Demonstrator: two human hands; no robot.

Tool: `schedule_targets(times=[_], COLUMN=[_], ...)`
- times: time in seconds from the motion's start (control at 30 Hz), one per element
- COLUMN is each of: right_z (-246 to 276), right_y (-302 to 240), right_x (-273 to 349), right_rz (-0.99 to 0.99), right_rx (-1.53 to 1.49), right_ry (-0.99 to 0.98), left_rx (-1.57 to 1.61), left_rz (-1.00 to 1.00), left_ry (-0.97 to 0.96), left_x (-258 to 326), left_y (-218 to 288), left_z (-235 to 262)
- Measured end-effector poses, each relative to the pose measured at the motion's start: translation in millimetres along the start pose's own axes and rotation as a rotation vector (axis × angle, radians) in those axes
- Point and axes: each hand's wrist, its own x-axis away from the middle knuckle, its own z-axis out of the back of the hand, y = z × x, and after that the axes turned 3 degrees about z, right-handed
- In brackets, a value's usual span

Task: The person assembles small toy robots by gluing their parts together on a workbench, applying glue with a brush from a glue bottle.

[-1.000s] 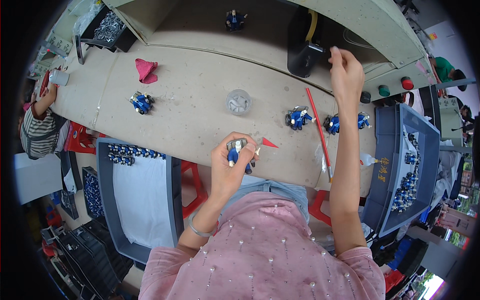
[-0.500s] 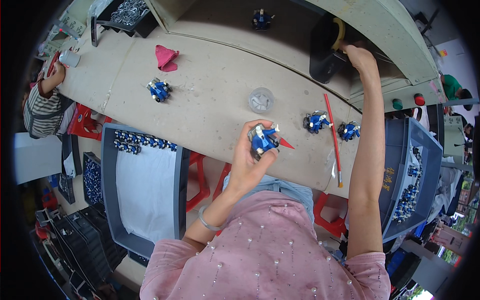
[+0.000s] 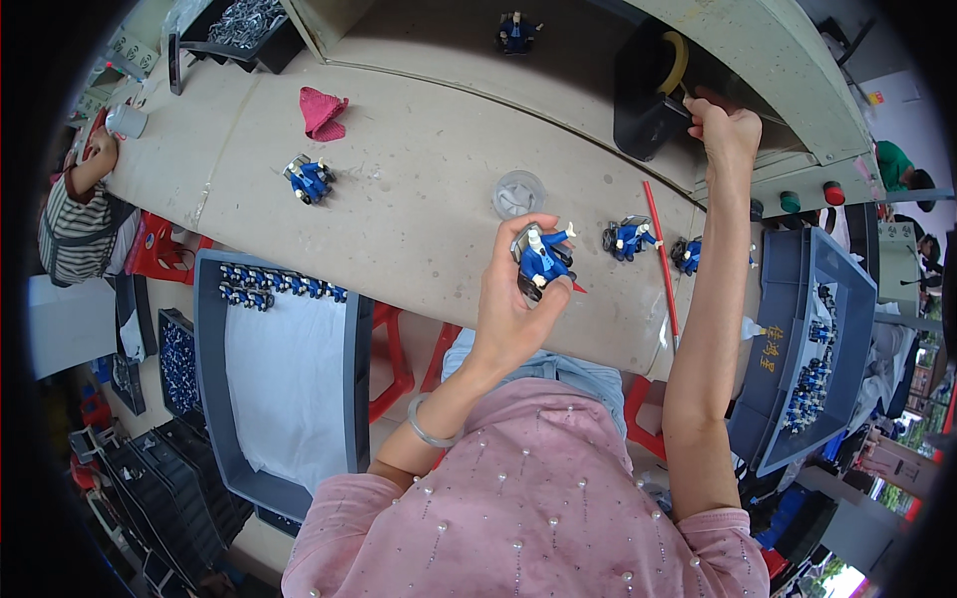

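My left hand (image 3: 520, 304) grips a small figurine (image 3: 544, 255) in a blue suit, seated in a wheelchair, above the table's near edge. The thumb and fingers hold it by its sides. Under the shelf, my right hand (image 3: 728, 132) is closed in a pinch at the front end of a black tape dispenser (image 3: 638, 120), which carries a yellowish roll (image 3: 674, 65). The tape at the fingertips is thin and hard to see. Two similar figurines, one (image 3: 630, 239) beside a red-handled brush (image 3: 662, 261) and another (image 3: 686, 255) partly behind my right forearm, stand on the table.
A clear cup (image 3: 518, 193), a pink cloth (image 3: 322, 114) and another figurine (image 3: 309, 179) are on the table (image 3: 419, 159). One figurine (image 3: 517, 33) stands under the shelf. Grey bins with figurines flank me, left (image 3: 359, 399) and right (image 3: 753, 394). A co-worker (image 3: 80, 214) sits far left.
My right hand has drawn a little away from the tape roll, fingers pinched. My left hand has moved slightly right with the figurine. The whole view has shifted slightly.
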Motion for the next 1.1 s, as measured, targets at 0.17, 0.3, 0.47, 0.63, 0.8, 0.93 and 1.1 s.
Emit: schedule_targets(times=[0.17,0.3,0.47,0.63,0.8,0.93,1.1], right_z=[2,0,-8,-13,-9,-4,2], right_y=[-9,-1,5,9,5,8,10], right_x=[17,26,40,41,42,39,36], right_rz=[-0.066,-0.084,-0.117,0.057,0.142,0.209,0.268], right_rx=[-0.212,-0.192,-0.175,-0.023,0.123,0.184,0.23], right_ry=[-0.028,0.029,0.096,0.183,0.173,0.142,0.099], left_rx=[-0.044,-0.059,-0.072,-0.059,-0.06,-0.077,-0.125], left_rz=[-0.041,-0.07,-0.059,-0.048,-0.051,-0.069,-0.039], left_ry=[-0.01,-0.008,-0.01,-0.013,-0.013,-0.013,0.009], left_x=[-9,-15,-18,-19,-18,-18,-15], left_y=[1,1,2,5,7,5,6], left_z=[-8,-15,-24,-29,-30,-28,-24])
